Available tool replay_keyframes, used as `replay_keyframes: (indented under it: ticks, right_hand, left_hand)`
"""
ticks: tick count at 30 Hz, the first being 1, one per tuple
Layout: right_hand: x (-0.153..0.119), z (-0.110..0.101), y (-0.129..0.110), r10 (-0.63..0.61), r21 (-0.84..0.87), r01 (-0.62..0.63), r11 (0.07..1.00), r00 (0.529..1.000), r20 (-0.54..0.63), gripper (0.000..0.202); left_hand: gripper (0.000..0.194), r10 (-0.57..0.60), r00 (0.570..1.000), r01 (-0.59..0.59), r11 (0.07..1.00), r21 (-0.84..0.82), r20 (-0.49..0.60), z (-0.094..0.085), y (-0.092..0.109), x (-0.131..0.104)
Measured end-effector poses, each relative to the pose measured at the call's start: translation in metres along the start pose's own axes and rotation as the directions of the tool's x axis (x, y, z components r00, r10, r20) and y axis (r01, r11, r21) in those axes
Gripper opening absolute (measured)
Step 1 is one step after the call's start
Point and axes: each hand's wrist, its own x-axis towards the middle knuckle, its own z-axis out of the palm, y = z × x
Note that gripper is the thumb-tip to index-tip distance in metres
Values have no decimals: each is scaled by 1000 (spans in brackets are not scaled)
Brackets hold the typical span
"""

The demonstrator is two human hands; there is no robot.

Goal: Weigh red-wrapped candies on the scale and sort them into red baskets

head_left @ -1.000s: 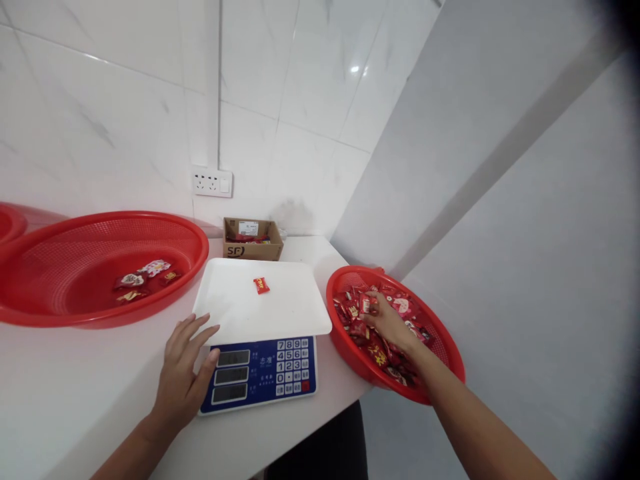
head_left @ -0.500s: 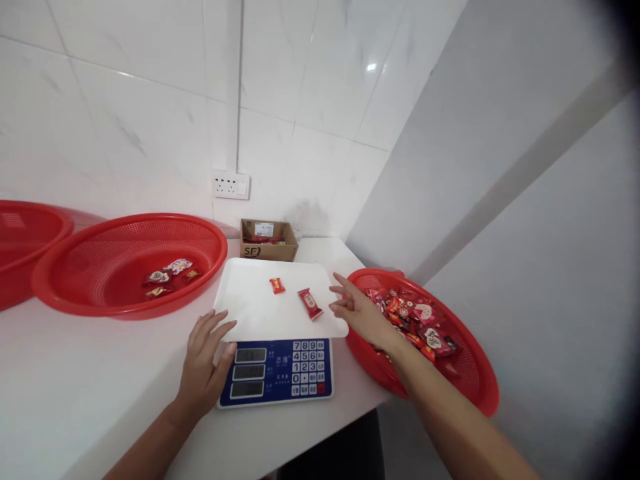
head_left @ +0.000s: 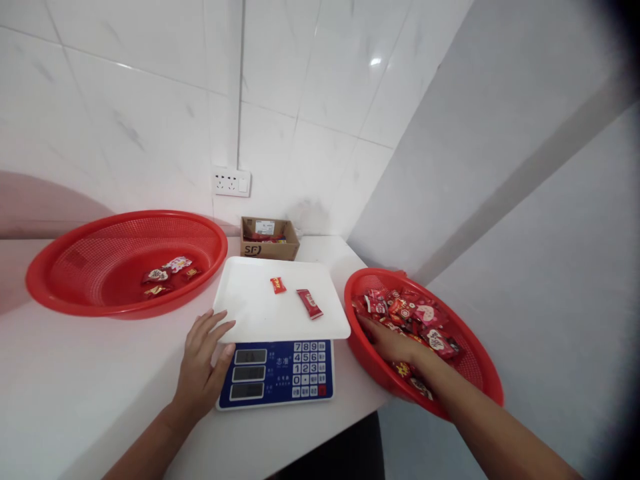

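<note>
My left hand point(head_left: 204, 360) rests at the left edge of the digital scale point(head_left: 278, 375), fingers spread, thumb near its display. On the scale's white tray point(head_left: 250, 312) lie a small orange-red wrapped candy point(head_left: 278, 285) and a longer dark red wrapped candy point(head_left: 310, 304). My right hand point(head_left: 393, 343) reaches into the right red basket point(head_left: 480, 367), among many wrapped candies point(head_left: 425, 313). Its fingertips are hidden by the candies and the basket, so I cannot see whether they grip anything.
At the left stands another red basket point(head_left: 100, 267) with several wrapped candies point(head_left: 167, 275) in it. Behind the scale is a small cardboard box point(head_left: 270, 250) holding red packets. A wall socket point(head_left: 231, 181) sits above it. The white table point(head_left: 65, 373) ends at the front right.
My right hand has moved from above the tray's right edge down into the right basket. A further red basket at far left has gone from view. My left hand is almost still.
</note>
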Motion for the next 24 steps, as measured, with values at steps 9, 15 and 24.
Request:
replay_keyframes:
  ticks: [9, 15, 24]
  right_hand:
    - [-19, -4, -19, 343, -249, -277, 928, 895, 286, 55]
    - [-20, -1, -28, 256, -168, -213, 962, 919, 300, 45]
    - [11, -34, -31, 43, -335, -44, 941, 999, -10, 37]
  left_hand:
    - [27, 9, 1000, -9, 1000, -6, -16, 2, -2, -1]
    - [27, -7, 1000, 6, 1000, -11, -15, 3, -1, 1]
    - [26, -14, 1000, 13, 1000, -25, -28, 2, -1, 1]
